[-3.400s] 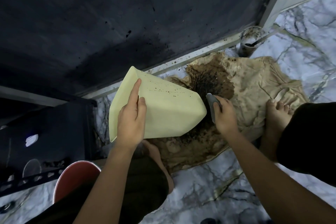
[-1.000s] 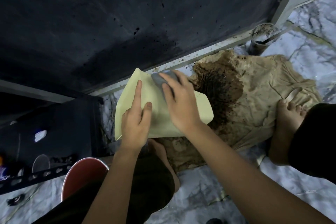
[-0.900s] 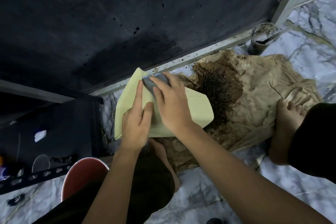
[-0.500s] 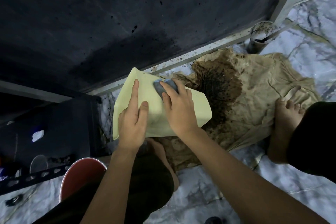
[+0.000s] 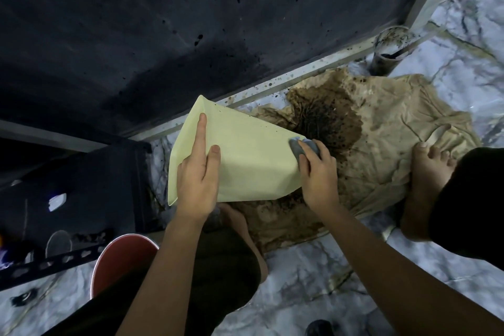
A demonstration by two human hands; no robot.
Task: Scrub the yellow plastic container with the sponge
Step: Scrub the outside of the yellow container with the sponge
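The pale yellow plastic container (image 5: 245, 161) lies tilted on its side above the floor, its wide rim at the left and its narrow base at the right. My left hand (image 5: 197, 180) grips its near-left side, index finger stretched up the wall. My right hand (image 5: 317, 174) presses a grey sponge (image 5: 302, 146) against the container's right end, at the base edge. A few dark specks dot the upper wall.
A beige cloth (image 5: 395, 139) soaked with dark brown grime lies under and right of the container. A dirty cylinder (image 5: 388, 49) stands by the white door frame. My bare feet (image 5: 428, 180) rest on the marble floor. A red bowl (image 5: 120, 262) and black rack (image 5: 81, 199) sit left.
My right hand has slid the sponge from the container's upper middle wall down to its right end. The left hand keeps the same grip.
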